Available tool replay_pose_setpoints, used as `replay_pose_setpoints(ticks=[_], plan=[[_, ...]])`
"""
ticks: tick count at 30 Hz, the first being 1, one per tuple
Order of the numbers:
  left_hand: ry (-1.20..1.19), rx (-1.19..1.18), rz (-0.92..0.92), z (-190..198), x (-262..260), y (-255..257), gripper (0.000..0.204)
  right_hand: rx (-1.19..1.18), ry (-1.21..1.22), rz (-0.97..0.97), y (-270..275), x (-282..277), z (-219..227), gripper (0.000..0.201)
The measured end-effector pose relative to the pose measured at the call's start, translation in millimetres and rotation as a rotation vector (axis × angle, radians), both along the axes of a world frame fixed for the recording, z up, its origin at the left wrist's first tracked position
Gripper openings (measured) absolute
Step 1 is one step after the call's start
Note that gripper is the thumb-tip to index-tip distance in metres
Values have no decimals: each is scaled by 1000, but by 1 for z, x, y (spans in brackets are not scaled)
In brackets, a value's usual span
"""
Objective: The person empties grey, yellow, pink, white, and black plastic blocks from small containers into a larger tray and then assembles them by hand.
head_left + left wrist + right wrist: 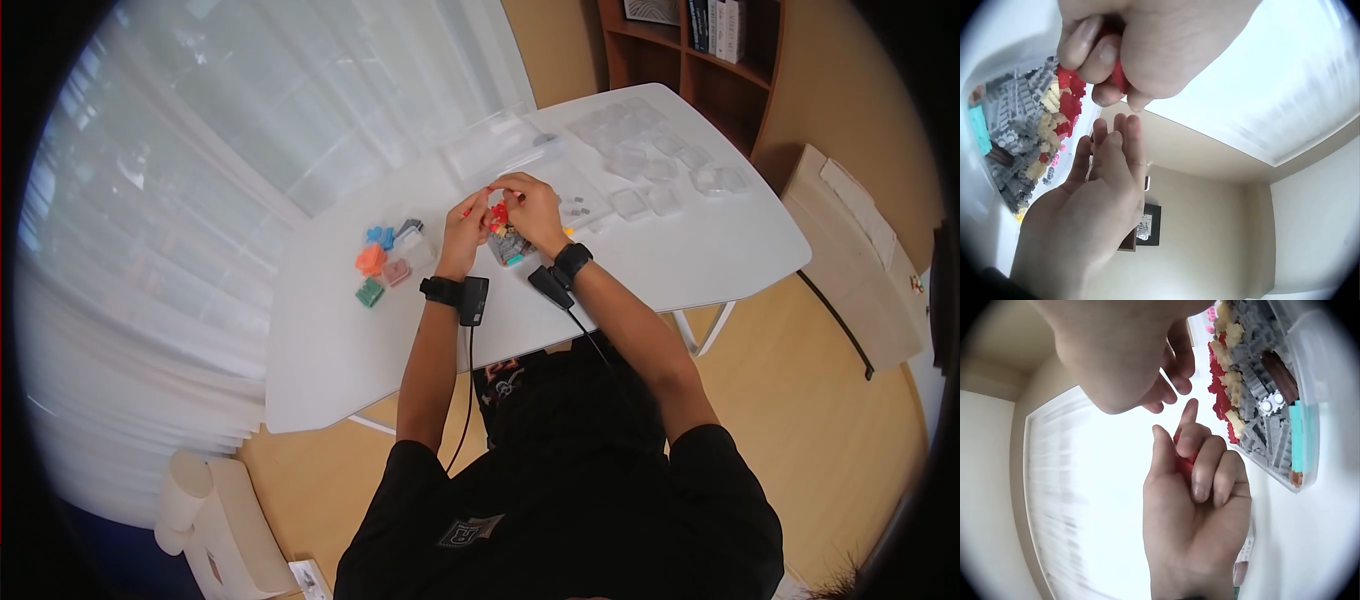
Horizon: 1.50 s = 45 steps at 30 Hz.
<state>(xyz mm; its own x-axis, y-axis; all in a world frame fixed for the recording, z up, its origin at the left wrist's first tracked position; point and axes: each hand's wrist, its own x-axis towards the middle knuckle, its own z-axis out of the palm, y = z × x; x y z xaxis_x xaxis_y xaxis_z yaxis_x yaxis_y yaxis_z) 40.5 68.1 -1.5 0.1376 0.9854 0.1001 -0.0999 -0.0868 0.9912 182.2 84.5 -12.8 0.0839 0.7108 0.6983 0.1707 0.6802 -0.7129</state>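
Note:
My left hand [462,236] is raised over a clear plastic box [1311,369] of small building bricks. Curled fingers hold a red brick [1186,464] against the palm, partly covered by them; its forefinger points out. Facing it across a small gap is my right hand [538,214], fingers loosely bent and fingertips close to the left ones. Nothing shows in the right hand's grasp. In the box lie grey bricks [1016,103], red bricks [1070,100], tan bricks [1232,384], a dark brown piece [1279,375] and a teal piece [1297,434].
Left of the box are blue [380,237], orange [371,261], pink [397,272] and green [370,292] brick groups. Several clear containers [630,204] stand at the far right of the white table [690,260]. Loose grey pieces [577,208] lie behind my right wrist.

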Motion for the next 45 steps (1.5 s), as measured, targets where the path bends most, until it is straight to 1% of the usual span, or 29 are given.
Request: replay_pose_setpoints(ticks=[1,2,3,4,5,6,7,8,10,11,13,15,16,18,21,23,25,27,28,29,31,34,38,40,41,42,43,44,45], plan=[[0,1,-1,0,0,0,36,-38,-12,31,-1,1,1,14],[-52,-33,-16,-1,-1,0,38,-37,-12,31,-3,1,2,14],[-104,-65,-30,-2,-2,0,41,-96,-12,141,-5,0,2,13],[-104,-64,-30,-2,-4,1,41,-154,-13,251,-6,-1,3,13],[-120,-70,-75,-2,-5,2,42,-154,-13,251,-6,-1,3,13],[-136,-76,-120,-2,-6,3,44,-134,-70,274,-6,-2,3,14],[-136,-77,-120,-3,-6,3,44,-114,-127,296,-6,-1,3,14],[-116,-91,-121,-1,-5,1,45,-114,-126,295,-4,-2,0,14],[-96,-104,-122,4,-3,-2,45,-197,-4,376,1,-3,-6,12],[-104,-106,-96,4,-2,-2,43,-196,-4,376,4,-3,-7,12],[-112,-108,-71,5,-1,-3,40,-276,98,407,9,-2,-10,9],[4,19,-18,4,0,-1,32,-274,127,391,6,2,-5,8],[3,19,-17,3,-1,0,32,-270,156,374,4,3,-2,7],[22,110,4,1,-2,0,25,-259,162,364,6,2,-5,8],[53,127,36,-1,-3,1,25,-233,160,342,7,-2,-6,10],[14,115,10,-2,-6,2,25,-216,150,331,8,-4,-8,12],[-24,104,-17,-4,-7,3,24,-251,177,447,10,-5,-10,16],[-108,93,-33,-5,-5,3,23,-269,181,456,3,-3,-4,16],[-109,92,-30,-5,-5,3,23,-288,184,464,0,-2,-1,17],[-97,95,-44,-5,-6,4,23,-289,183,465,0,-3,-3,17],[-85,97,-60,-7,-6,5,22,-154,75,344,1,-4,-5,16],[-86,91,-12,-5,-3,2,22,-151,33,294,-3,-2,0,15],[-113,100,-19,-7,-3,3,22,-175,68,305,-3,-4,0,13],[-124,101,-24,-7,-1,4,22,-193,156,323,0,-6,-1,12],[-135,91,14,-6,2,3,23,-192,156,323,1,-5,-1,12],[-146,82,53,-5,4,2,24,-213,141,276,2,-4,-2,10],[-146,81,53,-4,4,1,24,-235,125,230,3,-4,-2,10],[-151,64,42,-6,3,2,25,-236,124,230,2,-4,-2,10],[-156,48,32,-8,1,3,25,-201,111,170,1,-4,-2,11]])
